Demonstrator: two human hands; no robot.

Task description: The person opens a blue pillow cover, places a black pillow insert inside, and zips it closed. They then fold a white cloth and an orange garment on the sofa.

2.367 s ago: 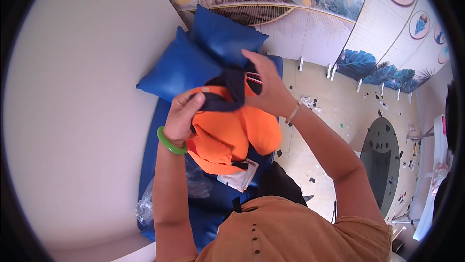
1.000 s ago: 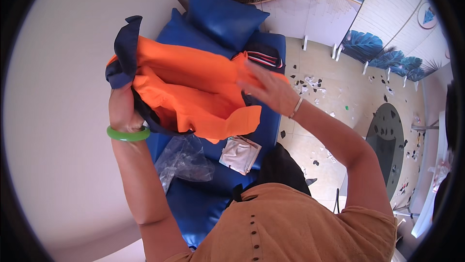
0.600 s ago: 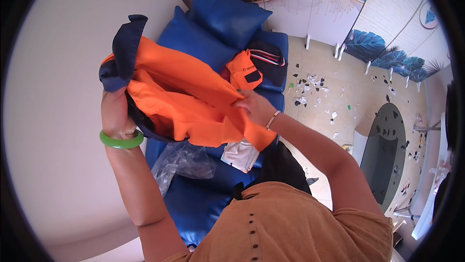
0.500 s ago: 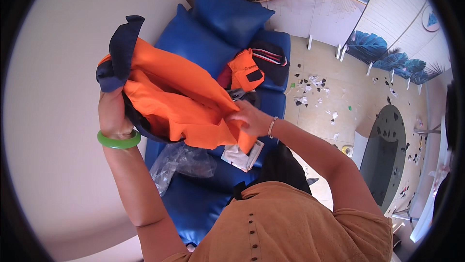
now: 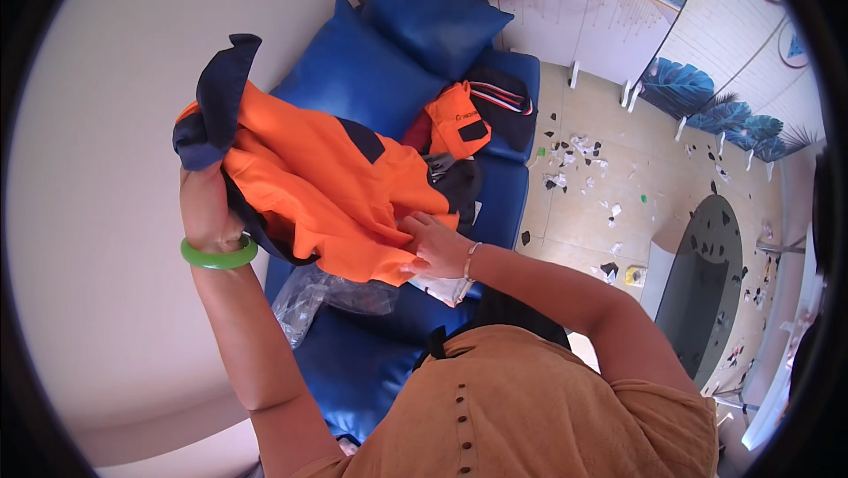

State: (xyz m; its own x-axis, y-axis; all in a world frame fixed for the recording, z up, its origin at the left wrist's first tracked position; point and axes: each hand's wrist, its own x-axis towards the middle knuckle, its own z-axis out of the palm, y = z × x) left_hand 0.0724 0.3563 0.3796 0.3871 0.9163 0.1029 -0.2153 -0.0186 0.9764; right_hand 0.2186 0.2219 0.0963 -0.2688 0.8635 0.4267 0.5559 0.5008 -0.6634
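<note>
An orange jacket [image 5: 309, 182] with a navy collar and a navy patch hangs bunched over the blue sofa. My left hand [image 5: 208, 200], with a green bangle at its wrist, holds it up by the collar end; navy cloth hides those fingers. At the jacket's lower right edge, my right hand [image 5: 433, 246] grips the orange cloth with bent fingers. Just below that hand, a flat pale packet [image 5: 446, 289] lies partly covered by the jacket. Crumpled clear plastic [image 5: 331, 297] rests on the seat under the jacket.
Blue cushions [image 5: 358, 67] lean at the sofa's far end. Near them lie a folded orange garment [image 5: 459, 120] and a dark striped one [image 5: 505, 107]. Black and white scraps [image 5: 579, 151] litter the tiled floor at right, beside a dark oval panel [image 5: 702, 292]. A pale wall borders the left.
My right hand has moved a little left and down along the jacket's edge. The cloth has turned, bringing its navy patch into view and covering more of the packet. My left hand stays nearly still.
</note>
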